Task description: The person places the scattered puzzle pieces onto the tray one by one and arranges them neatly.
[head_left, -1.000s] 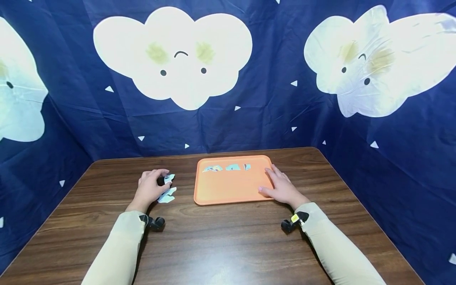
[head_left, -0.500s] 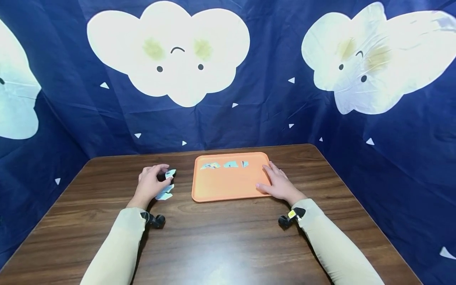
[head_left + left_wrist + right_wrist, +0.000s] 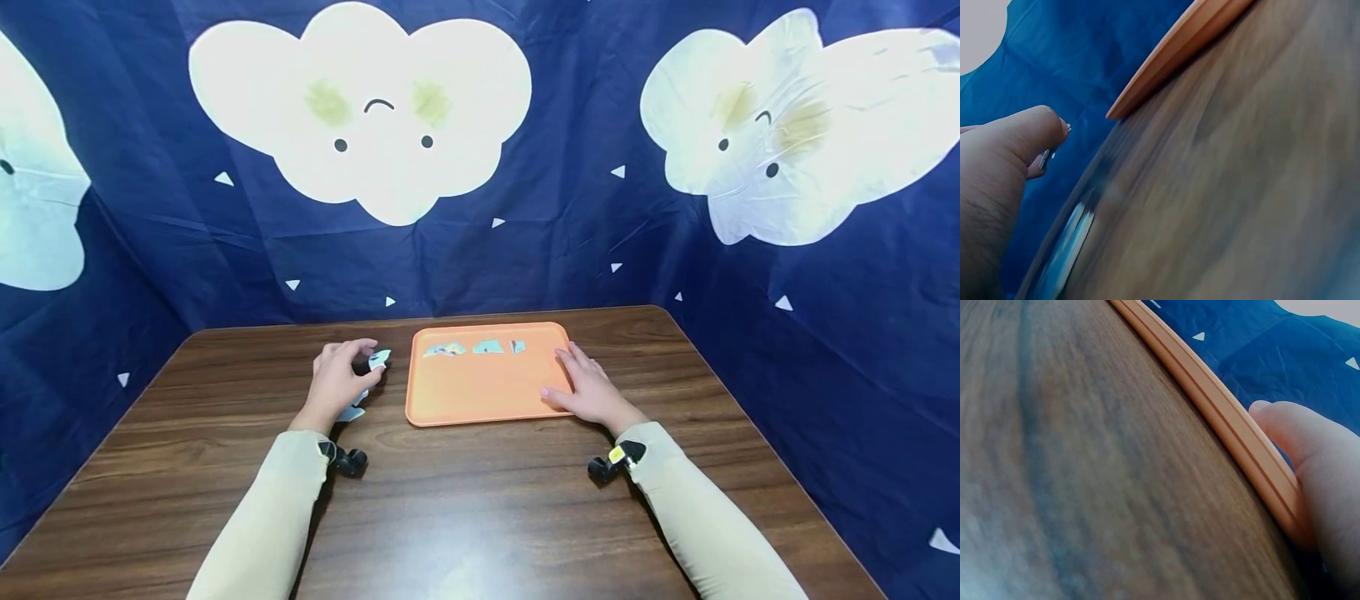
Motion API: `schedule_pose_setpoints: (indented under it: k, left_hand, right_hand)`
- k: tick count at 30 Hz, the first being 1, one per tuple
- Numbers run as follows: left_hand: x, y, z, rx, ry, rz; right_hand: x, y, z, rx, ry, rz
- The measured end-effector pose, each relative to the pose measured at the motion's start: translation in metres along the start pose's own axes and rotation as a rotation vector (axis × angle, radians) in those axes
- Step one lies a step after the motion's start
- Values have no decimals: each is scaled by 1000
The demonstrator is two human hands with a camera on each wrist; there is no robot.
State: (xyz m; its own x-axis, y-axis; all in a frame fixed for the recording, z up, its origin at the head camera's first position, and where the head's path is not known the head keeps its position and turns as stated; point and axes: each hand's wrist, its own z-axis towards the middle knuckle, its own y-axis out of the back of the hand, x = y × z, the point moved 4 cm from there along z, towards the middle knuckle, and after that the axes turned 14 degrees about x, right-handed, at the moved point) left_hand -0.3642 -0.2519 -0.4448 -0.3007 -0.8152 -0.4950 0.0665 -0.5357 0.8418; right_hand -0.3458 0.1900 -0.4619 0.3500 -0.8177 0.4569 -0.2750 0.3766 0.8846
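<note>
My left hand [image 3: 337, 385] pinches a jagged light-blue picture piece [image 3: 378, 359] between thumb and fingers, just left of the orange tray [image 3: 480, 396]. Below that hand, other light-blue pieces [image 3: 351, 413] lie on the table, partly hidden by it. In the left wrist view the held piece [image 3: 1046, 158] shows only as a thin edge past the thumb. My right hand [image 3: 588, 392] rests on the tray's right rim with its fingers spread and fairly straight. Along the tray's far side lie a long colourful piece [image 3: 445, 350], a middle piece [image 3: 487, 347] and a small narrow piece [image 3: 517, 347].
The brown wooden table [image 3: 465, 508] reaches back to a dark blue curtain [image 3: 562, 267] printed with clouds. A small black camera sits on each wrist, the left camera [image 3: 351, 462] and the right camera [image 3: 602, 469].
My left hand has lifted the piece off the pile and moved right, toward the tray. The right hand stays on the tray's rim. The head view has shifted slightly.
</note>
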Motion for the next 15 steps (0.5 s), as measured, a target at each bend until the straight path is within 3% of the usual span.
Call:
schedule_pose_setpoints:
  k: [15]
  left_hand:
    - [-56, -15, 25, 6, -89, 8]
  right_hand:
    - [-1, -1, 1, -11, 13, -11]
